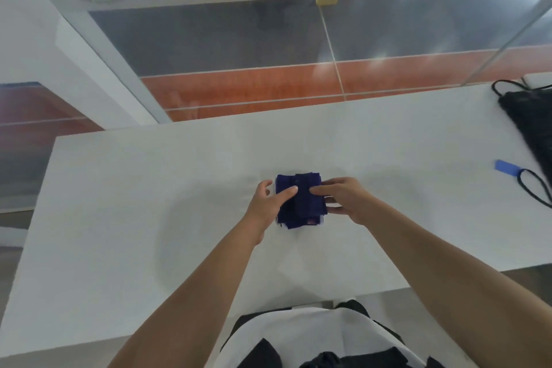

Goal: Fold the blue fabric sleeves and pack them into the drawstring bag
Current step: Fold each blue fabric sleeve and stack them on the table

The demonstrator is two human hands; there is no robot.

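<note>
Head view: the left hand (270,203) and right hand (343,199) press loosely curled fingers on a folded stack of blue fabric sleeves (300,203), thumbs at its sides, neither closed tight. Soft, light and apt to spring open, it is probably best pinched across the whole stack. It lies mid-desk (149,203); the black drawstring bag (530,122) sits well apart at the far right corner.
</note>
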